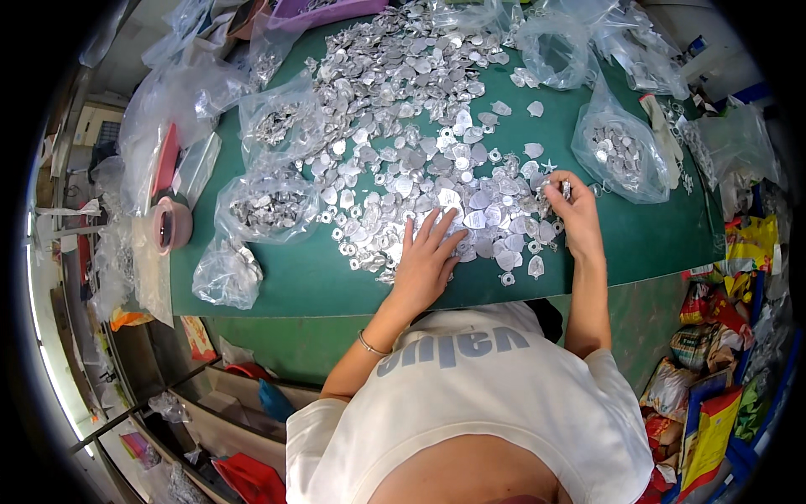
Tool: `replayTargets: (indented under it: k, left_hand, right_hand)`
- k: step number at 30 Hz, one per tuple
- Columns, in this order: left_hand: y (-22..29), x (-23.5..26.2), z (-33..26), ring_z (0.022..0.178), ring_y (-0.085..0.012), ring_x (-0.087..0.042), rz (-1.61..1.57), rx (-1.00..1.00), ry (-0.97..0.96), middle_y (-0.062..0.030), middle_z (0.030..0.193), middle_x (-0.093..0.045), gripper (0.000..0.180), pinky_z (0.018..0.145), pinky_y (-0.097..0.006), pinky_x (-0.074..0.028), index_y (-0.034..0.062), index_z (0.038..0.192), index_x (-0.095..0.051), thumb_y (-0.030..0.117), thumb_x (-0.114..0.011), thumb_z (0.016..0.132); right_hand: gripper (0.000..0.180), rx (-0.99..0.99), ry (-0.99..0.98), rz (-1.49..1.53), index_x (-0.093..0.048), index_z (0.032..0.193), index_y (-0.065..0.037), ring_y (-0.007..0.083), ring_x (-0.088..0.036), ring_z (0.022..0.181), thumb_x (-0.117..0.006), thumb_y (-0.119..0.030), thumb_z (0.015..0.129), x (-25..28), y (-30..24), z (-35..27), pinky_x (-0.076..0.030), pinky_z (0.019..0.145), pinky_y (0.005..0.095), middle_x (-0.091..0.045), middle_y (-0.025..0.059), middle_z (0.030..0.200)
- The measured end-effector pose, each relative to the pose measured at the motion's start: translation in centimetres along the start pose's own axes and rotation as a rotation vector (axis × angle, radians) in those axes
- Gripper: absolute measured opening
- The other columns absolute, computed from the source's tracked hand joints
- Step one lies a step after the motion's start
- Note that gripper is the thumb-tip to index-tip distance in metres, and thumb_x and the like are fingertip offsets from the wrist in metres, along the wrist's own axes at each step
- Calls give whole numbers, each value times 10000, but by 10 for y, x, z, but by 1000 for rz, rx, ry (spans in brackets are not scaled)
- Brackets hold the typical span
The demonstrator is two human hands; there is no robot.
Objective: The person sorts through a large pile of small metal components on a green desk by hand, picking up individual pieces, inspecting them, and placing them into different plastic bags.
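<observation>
Many flat silver metal pieces (478,197), shield-shaped and round, lie in a broad pile on the green table (311,286). My left hand (428,256) rests on the pile's near edge, fingers spread and palm down, gripping nothing that I can see. At the right edge of the pile, my right hand (578,210) has its fingers curled around small silver metal pieces (565,190). How many it holds is hidden. Just right of that hand sits a clear plastic bag (625,160) filled with similar pieces.
Clear bags of metal parts (269,206) stand along the left side, near a pink cup (172,225). A purple basket (323,12) sits at the far edge. Open drawers (239,403) are below left; colourful packages (705,336) fill a rack at right.
</observation>
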State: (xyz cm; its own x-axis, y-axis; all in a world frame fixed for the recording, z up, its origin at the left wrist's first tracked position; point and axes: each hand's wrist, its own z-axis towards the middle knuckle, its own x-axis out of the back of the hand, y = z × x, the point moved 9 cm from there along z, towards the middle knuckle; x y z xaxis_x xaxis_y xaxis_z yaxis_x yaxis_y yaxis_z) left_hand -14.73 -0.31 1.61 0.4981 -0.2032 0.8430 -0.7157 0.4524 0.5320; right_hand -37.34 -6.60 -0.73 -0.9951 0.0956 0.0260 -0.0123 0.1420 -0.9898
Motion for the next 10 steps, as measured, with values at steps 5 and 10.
replayTargets:
  k: [5, 10]
  left_hand:
    - [-1, 0, -1, 1294, -328, -294, 3, -6, 6, -90, 1395, -348, 430, 1037, -555, -190, 125, 1192, -519, 69, -599, 774]
    - [-1, -2, -2, 1312, -320, -271, -25, 0, 0, -81, 1403, -343, 451, 1050, -555, -164, 128, 1206, -507, 76, -608, 769]
  right_hand:
    - [248, -268, -120, 709, -525, 1034, -41, 164, -542, 712, -592, -204, 860, -33, -2, 13, -441, 634, 282, -574, 84, 839]
    - [439, 298, 132, -986, -537, 1150, -95, 343, -644, 770, -684, -310, 796, -41, -20, 34, -490, 598, 397, -653, 142, 966]
